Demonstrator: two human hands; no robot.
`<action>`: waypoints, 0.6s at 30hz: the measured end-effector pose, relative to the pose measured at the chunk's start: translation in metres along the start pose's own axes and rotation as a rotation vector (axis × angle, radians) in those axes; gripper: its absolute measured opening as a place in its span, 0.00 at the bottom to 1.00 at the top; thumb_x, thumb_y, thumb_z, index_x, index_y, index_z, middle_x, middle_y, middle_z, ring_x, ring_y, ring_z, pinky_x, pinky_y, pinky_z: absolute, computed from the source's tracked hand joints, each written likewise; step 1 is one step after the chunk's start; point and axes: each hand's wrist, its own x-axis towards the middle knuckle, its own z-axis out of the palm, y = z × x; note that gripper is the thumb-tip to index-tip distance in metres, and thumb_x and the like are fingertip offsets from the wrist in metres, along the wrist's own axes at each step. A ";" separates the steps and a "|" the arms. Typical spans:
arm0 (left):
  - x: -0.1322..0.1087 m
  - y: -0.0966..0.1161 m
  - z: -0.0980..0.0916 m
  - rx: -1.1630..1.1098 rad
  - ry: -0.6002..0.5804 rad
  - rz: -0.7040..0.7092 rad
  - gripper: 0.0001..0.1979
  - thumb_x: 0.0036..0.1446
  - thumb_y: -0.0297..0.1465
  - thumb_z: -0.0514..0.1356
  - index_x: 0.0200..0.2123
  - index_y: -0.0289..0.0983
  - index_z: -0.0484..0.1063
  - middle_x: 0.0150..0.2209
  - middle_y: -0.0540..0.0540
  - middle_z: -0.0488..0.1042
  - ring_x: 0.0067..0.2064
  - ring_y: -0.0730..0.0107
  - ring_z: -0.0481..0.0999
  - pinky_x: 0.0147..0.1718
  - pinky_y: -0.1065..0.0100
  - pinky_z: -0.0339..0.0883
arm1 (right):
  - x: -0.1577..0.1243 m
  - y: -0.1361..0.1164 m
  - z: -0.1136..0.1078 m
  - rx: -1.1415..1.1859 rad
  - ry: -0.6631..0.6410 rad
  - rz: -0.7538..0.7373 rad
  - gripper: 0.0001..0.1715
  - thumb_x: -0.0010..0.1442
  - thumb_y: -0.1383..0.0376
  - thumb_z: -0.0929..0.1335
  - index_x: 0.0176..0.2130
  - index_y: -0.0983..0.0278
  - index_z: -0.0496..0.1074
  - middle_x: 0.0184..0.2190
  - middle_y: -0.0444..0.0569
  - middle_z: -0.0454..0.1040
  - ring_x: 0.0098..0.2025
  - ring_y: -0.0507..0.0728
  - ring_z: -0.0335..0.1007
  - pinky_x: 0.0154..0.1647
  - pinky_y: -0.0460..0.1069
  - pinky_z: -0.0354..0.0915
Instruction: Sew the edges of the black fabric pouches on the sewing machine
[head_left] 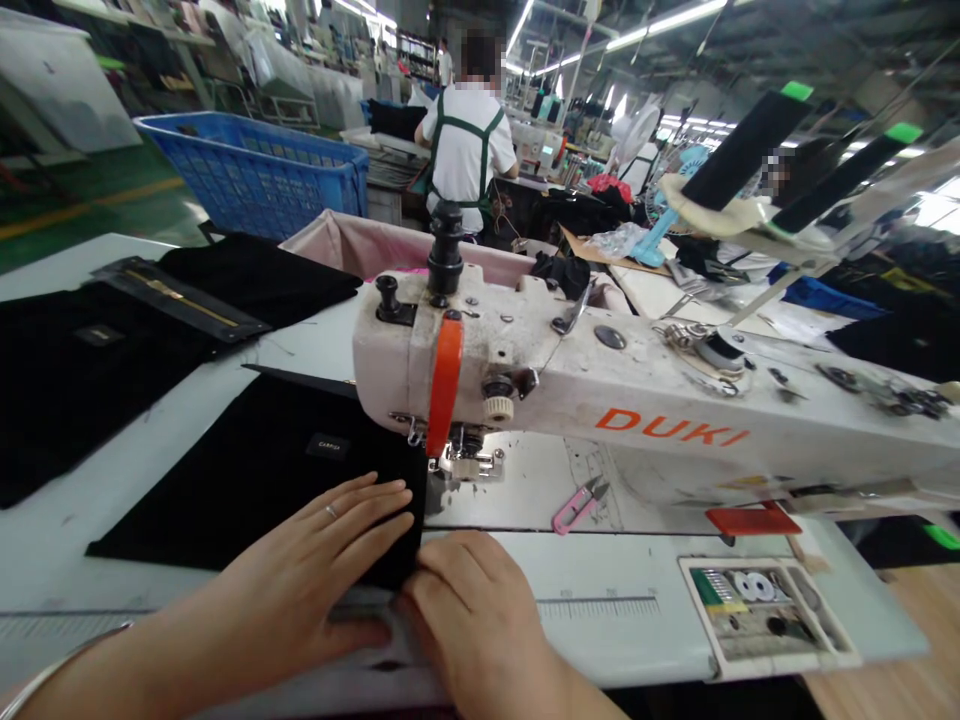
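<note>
A black fabric panel with a small rectangular label lies on the sewing machine table, its right edge by the presser foot. My left hand rests on the panel, fingers stretched out and a ring on one of them. Close beside it, my right hand has its fingers curled over the panel's near right corner; the fingertips are partly hidden. The white sewing machine with orange lettering stands just beyond both hands.
Pink thread snips lie right of the presser foot. More black pieces, one with a zipper, lie at left. A bobbin tray sits at right. Behind are a pink fabric-lined bin, a blue basket and a co-worker.
</note>
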 end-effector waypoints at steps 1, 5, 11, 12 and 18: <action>0.002 0.000 0.000 0.027 0.012 0.015 0.33 0.62 0.39 0.71 0.66 0.31 0.71 0.67 0.36 0.75 0.67 0.46 0.75 0.64 0.48 0.75 | 0.000 -0.001 -0.001 0.017 0.012 0.036 0.13 0.79 0.66 0.64 0.41 0.63 0.74 0.42 0.50 0.81 0.41 0.58 0.76 0.42 0.52 0.72; 0.006 -0.003 0.003 0.079 0.045 0.062 0.17 0.72 0.28 0.58 0.60 0.31 0.75 0.64 0.37 0.78 0.65 0.51 0.78 0.65 0.50 0.74 | -0.001 -0.004 -0.004 0.058 0.034 0.161 0.06 0.71 0.63 0.71 0.47 0.62 0.73 0.53 0.56 0.80 0.50 0.63 0.78 0.50 0.56 0.77; 0.004 0.001 0.009 0.021 0.066 0.005 0.22 0.70 0.34 0.62 0.63 0.31 0.73 0.64 0.36 0.78 0.66 0.53 0.77 0.68 0.53 0.71 | 0.011 0.005 0.004 0.064 -0.116 0.153 0.16 0.70 0.70 0.71 0.57 0.65 0.74 0.54 0.56 0.82 0.49 0.65 0.78 0.51 0.61 0.77; 0.005 0.001 0.010 0.019 0.062 -0.014 0.24 0.69 0.36 0.63 0.64 0.31 0.72 0.64 0.36 0.77 0.66 0.51 0.76 0.68 0.52 0.70 | 0.013 0.007 0.004 0.105 -0.095 0.150 0.12 0.71 0.71 0.70 0.54 0.64 0.76 0.51 0.54 0.83 0.48 0.64 0.78 0.50 0.59 0.77; 0.006 -0.039 -0.036 0.159 0.121 -0.182 0.28 0.63 0.19 0.52 0.65 0.34 0.72 0.66 0.36 0.75 0.70 0.47 0.71 0.77 0.38 0.49 | 0.014 0.014 -0.001 0.302 0.062 0.201 0.08 0.74 0.68 0.70 0.51 0.61 0.80 0.50 0.50 0.85 0.50 0.61 0.79 0.53 0.56 0.74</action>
